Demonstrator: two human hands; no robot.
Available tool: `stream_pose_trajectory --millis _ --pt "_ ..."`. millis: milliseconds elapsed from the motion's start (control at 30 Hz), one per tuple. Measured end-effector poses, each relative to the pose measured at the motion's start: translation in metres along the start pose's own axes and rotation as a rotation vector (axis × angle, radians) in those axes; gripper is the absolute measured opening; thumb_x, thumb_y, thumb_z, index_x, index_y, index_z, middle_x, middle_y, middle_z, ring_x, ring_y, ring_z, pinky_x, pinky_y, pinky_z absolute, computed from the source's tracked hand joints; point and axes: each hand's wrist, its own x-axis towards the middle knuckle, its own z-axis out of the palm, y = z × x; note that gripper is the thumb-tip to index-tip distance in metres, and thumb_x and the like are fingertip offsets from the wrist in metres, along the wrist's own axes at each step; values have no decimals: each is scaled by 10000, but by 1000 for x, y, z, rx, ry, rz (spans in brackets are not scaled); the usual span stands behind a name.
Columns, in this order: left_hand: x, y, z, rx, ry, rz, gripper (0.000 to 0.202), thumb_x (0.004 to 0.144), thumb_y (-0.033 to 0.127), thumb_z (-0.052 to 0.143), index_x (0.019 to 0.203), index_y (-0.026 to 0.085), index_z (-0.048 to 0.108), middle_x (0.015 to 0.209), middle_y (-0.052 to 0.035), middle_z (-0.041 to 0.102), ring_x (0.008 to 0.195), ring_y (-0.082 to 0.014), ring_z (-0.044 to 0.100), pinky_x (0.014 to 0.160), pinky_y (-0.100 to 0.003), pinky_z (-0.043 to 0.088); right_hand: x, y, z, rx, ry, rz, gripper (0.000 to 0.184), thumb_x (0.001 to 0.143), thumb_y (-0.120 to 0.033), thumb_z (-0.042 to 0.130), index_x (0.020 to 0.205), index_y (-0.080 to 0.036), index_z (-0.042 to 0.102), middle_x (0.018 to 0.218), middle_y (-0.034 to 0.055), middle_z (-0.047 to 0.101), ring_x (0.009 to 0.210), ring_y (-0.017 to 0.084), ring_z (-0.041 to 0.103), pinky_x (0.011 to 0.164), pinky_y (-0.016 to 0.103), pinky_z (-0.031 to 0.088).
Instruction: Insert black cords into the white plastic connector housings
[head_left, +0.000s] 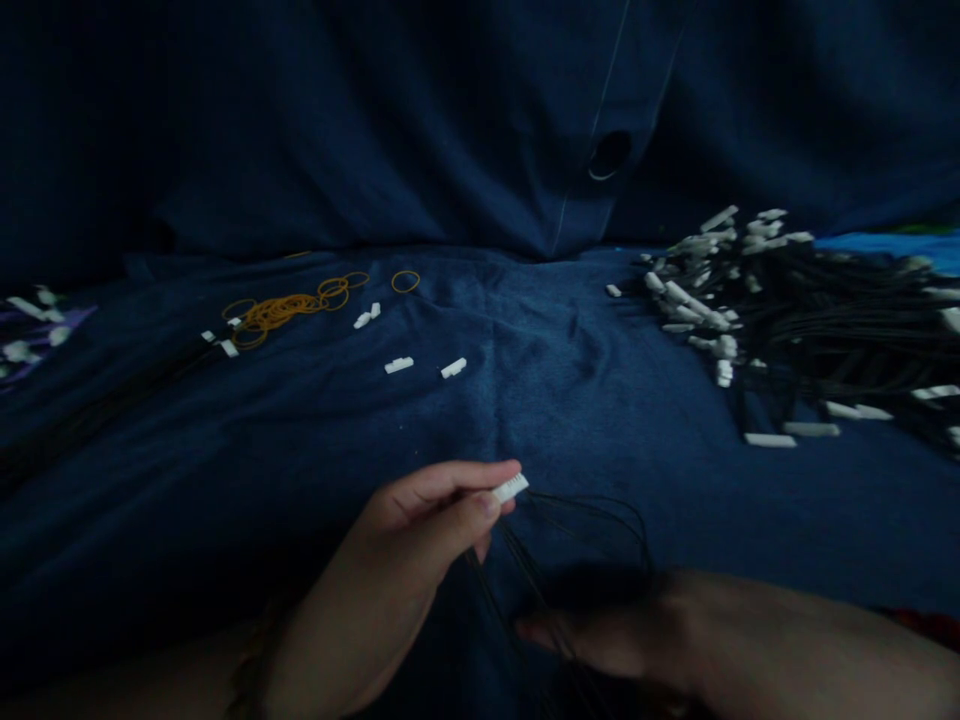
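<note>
Pinched between the thumb and forefinger of my left hand (420, 550) is a small white plug connector (511, 488). Thin black wires (592, 500) run from its right side and loop down toward my right hand (637, 635). That hand is low and to the right, dark and smeared, with one finger stretched toward the wires; whether it grips them I cannot make out. Above my left hand, two loose white connectors (453, 368) lie on the dark blue cloth (540, 400), with more small white pieces (366, 317) a little farther off.
A heap of black wires with white connectors (697, 300) lies at the right. Orange rubber bands (289, 310) are piled at the left, beside a black wire bundle (112, 400) with white ends. A purple item (71, 330) with white pieces sits at the far left edge.
</note>
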Motion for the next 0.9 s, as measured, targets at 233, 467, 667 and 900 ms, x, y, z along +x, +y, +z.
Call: stream_pose_trajectory --millis 233,467,667,900 --pt "0 -1 2 -62 -18 -11 145 713 225 610 829 224 697 733 5 628 720 -118 495 716 -248 355 14 -12 -23 86 127 167 550 701 -44 439 1164 -336 495 915 -51 648 731 84 621 659 140 465" --pt "0 0 0 -78 -19 8 141 698 200 615 806 212 704 711 -7 640 717 -142 520 720 -277 365 32 -11 -15 627 21 323 290 798 -96 386 985 -154 600 754 12 620 677 72 552 623 162 440" --pt "1 -3 -3 -56 -53 18 153 707 203 598 823 217 697 648 9 605 662 -137 507 685 -284 372 42 -9 -8 805 40 325 156 794 -95 425 814 -115 578 692 2 589 624 52 522 586 139 416" --pt "2 -4 -2 -58 -59 5 155 723 200 590 836 224 692 686 9 606 697 -126 499 703 -264 362 34 -11 -14 544 90 323 170 807 -129 411 761 -147 573 668 -16 577 605 56 515 568 144 406"
